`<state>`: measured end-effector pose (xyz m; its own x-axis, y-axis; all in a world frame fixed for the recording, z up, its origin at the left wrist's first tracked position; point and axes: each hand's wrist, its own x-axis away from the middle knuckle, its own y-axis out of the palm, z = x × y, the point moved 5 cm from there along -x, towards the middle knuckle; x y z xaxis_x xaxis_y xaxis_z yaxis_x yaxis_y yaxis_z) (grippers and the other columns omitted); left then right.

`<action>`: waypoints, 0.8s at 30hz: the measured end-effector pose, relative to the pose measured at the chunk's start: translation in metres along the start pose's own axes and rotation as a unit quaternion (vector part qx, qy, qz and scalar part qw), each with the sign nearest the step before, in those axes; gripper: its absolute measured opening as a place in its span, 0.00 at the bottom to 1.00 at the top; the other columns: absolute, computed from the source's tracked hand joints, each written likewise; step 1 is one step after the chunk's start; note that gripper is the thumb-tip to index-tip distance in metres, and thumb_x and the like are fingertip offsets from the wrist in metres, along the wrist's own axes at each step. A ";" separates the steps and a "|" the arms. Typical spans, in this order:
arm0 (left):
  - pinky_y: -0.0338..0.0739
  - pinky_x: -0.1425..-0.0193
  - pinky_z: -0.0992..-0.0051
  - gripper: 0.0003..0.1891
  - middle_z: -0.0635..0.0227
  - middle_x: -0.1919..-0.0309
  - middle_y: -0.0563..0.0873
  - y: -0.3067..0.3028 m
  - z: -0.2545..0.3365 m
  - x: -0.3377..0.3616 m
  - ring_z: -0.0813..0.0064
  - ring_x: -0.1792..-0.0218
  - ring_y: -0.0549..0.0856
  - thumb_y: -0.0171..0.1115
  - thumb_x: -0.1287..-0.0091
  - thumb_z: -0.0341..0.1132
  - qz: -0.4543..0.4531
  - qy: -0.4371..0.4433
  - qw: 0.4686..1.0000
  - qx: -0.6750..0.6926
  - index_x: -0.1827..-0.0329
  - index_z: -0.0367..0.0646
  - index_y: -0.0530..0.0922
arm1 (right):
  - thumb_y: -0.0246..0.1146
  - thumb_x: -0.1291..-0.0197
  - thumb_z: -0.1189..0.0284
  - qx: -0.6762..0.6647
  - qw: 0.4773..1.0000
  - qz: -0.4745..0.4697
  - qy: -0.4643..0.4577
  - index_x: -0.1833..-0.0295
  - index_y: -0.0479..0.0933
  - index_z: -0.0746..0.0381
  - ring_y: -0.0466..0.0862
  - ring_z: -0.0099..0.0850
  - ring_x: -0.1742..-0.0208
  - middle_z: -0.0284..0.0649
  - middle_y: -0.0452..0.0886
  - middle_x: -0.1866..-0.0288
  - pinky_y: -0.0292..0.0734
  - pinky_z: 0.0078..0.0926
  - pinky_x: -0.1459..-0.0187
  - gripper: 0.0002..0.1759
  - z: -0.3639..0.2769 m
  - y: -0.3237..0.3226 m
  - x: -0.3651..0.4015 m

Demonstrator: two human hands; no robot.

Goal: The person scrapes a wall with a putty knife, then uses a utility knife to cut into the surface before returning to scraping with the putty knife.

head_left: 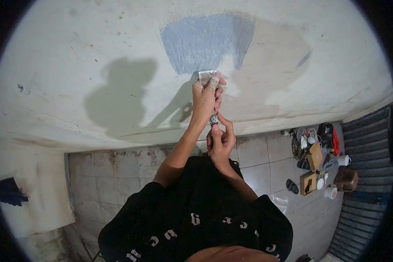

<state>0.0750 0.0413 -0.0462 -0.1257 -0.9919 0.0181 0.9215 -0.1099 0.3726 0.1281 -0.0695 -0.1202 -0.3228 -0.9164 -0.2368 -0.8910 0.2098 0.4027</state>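
Observation:
A scraper (207, 75) with a flat metal blade meets the wall (131, 39) at the lower edge of a scraped blue-grey patch (201, 41). My left hand (206, 97), dusted with pale flakes, is closed around the scraper just behind its blade. Below it, my right hand (221, 143) grips the end of the same handle between thumb and fingers. Most of the handle is hidden by the hands. Pale paint surrounds the patch, and a smaller blue-grey mark (304, 59) shows farther right.
Tiled floor (253, 153) meets the wall's foot. At right lie a dark sandal (292, 186), cardboard boxes (308, 183), white containers (331, 192), a brown tub (346, 180) and cloths, beside a corrugated shutter (362, 174). A dark cloth (10, 191) hangs at left.

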 end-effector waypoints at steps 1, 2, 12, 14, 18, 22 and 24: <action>0.56 0.90 0.80 0.16 0.76 0.86 0.67 0.001 0.001 0.001 0.85 0.92 0.65 0.55 0.26 0.40 0.001 -0.007 1.000 0.007 0.69 0.36 0.76 | 0.54 0.28 0.72 -0.005 1.000 0.000 0.009 0.35 0.67 0.65 0.66 0.15 0.84 0.28 0.69 0.82 0.58 0.15 0.83 0.19 -0.001 -0.001 0.001; 0.56 0.90 0.80 0.16 0.76 0.86 0.67 0.001 0.002 0.000 0.85 0.92 0.66 0.55 0.26 0.40 0.002 -0.014 1.000 0.014 0.68 0.36 0.76 | 0.55 0.28 0.73 -0.011 1.000 0.000 0.017 0.35 0.67 0.65 0.67 0.14 0.82 0.27 0.70 0.81 0.58 0.15 0.81 0.19 -0.002 -0.001 0.001; 0.57 0.89 0.80 0.16 0.76 0.85 0.67 0.013 0.011 0.002 0.85 0.91 0.65 0.56 0.27 0.42 -0.008 -0.039 0.998 0.042 0.66 0.36 0.75 | 0.56 0.30 0.75 0.019 0.999 0.007 0.025 0.35 0.67 0.67 0.67 0.14 0.82 0.28 0.70 0.81 0.59 0.16 0.81 0.19 -0.021 -0.003 -0.002; 0.57 0.89 0.80 0.16 0.76 0.85 0.67 0.014 0.012 0.002 0.85 0.91 0.65 0.56 0.27 0.42 -0.005 -0.048 0.997 0.053 0.66 0.36 0.75 | 0.56 0.30 0.75 0.039 0.998 0.006 0.038 0.36 0.67 0.67 0.67 0.14 0.82 0.27 0.70 0.81 0.59 0.16 0.81 0.19 -0.032 -0.001 -0.004; 0.57 0.89 0.80 0.16 0.76 0.85 0.67 0.012 0.005 -0.001 0.85 0.91 0.65 0.57 0.28 0.42 -0.012 -0.035 0.997 0.069 0.67 0.37 0.75 | 0.56 0.29 0.75 0.055 0.997 0.003 0.060 0.36 0.69 0.67 0.67 0.15 0.82 0.27 0.69 0.82 0.59 0.15 0.80 0.18 -0.035 -0.005 -0.009; 0.56 0.89 0.79 0.16 0.75 0.85 0.67 0.011 -0.002 -0.001 0.84 0.92 0.65 0.58 0.28 0.43 -0.002 -0.022 0.998 0.056 0.68 0.38 0.76 | 0.57 0.30 0.74 0.053 0.997 0.012 0.054 0.37 0.70 0.67 0.66 0.15 0.82 0.26 0.68 0.82 0.58 0.15 0.80 0.18 -0.025 -0.007 -0.007; 0.56 0.90 0.79 0.16 0.76 0.86 0.67 0.011 0.003 -0.002 0.84 0.92 0.64 0.59 0.29 0.43 0.001 -0.022 0.998 0.055 0.69 0.38 0.76 | 0.57 0.30 0.74 0.065 0.997 0.011 0.050 0.37 0.70 0.67 0.66 0.15 0.82 0.26 0.68 0.82 0.58 0.16 0.79 0.18 -0.032 -0.005 -0.009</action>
<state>0.0847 0.0425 -0.0396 -0.1421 -0.9881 0.0593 0.8765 -0.0977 0.4714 0.1455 -0.0732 -0.0914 -0.3156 -0.9390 -0.1368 -0.9197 0.2672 0.2875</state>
